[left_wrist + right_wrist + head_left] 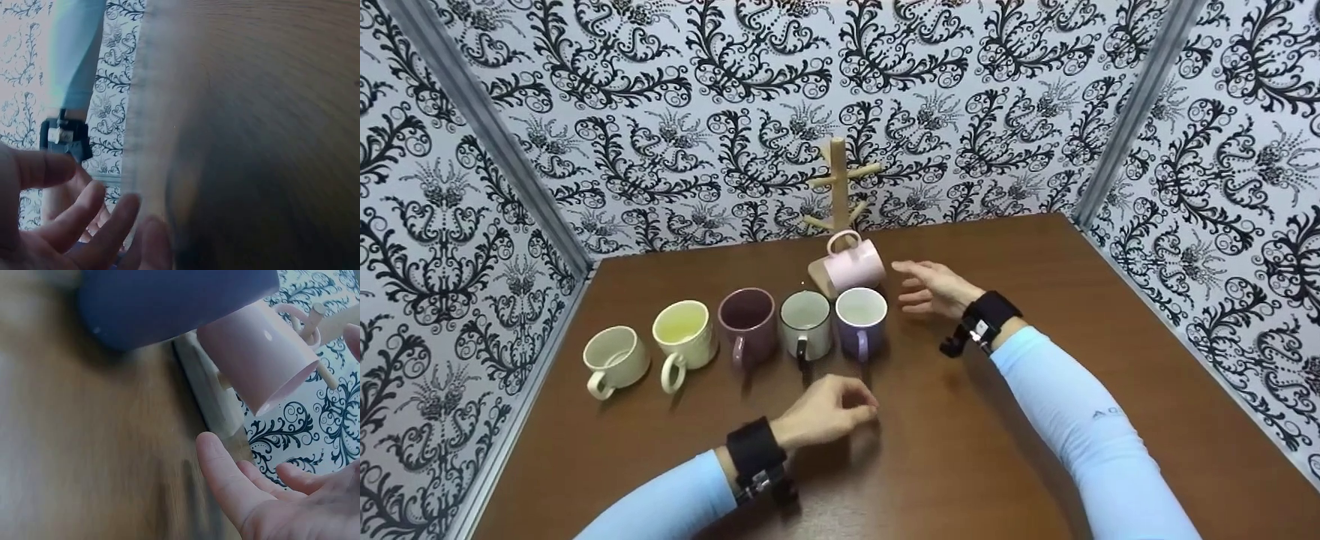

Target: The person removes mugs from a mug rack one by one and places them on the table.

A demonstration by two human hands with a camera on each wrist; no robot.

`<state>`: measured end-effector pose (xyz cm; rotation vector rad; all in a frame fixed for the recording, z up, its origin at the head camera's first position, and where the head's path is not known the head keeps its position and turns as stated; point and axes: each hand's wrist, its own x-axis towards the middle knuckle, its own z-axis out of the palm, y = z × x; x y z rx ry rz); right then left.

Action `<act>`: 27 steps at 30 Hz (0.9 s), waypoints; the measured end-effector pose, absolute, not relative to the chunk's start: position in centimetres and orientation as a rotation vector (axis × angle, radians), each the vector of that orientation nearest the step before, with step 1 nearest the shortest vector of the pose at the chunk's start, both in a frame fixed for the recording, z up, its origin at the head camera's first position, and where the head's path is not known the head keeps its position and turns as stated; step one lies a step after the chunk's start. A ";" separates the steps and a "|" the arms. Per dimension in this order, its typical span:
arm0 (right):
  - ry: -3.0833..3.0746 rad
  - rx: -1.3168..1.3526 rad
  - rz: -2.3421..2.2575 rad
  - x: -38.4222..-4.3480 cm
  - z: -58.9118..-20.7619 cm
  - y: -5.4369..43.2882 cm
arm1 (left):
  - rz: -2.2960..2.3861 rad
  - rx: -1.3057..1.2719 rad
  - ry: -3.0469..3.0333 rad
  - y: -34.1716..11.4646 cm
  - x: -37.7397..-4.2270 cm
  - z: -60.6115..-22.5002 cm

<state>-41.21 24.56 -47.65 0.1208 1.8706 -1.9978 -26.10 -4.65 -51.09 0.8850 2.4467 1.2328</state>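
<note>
A pink mug (855, 266) hangs tilted on the wooden mug tree (838, 180), its handle looped over a lower peg in the right wrist view. My right hand (934, 289) is just right of this mug, apart from it, with fingers extended and holding nothing. In front of the pink mug stands an upright purple mug (861, 334), whose side (174, 304) fills the top of the right wrist view. Nearer to me, my left hand (829, 409) hovers over the table with loosely curled fingers and nothing in them.
Left of the purple mug, a row holds a grey mug with a black handle (806, 330), a plum mug (748, 330), a yellow mug (686, 337) and a cream mug (616, 358). Patterned panels (735, 112) enclose the brown table (997, 450).
</note>
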 end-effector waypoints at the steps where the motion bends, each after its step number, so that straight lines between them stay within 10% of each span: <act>1: 1.840 0.125 -2.018 -41.5 -47.6 24.3 | 1.204 0.908 2.435 -4.5 -26.1 -51.1; 27: 1.953 0.062 -1.883 -46.6 -47.3 19.8 | 0.965 1.166 2.358 -4.3 -25.5 -51.0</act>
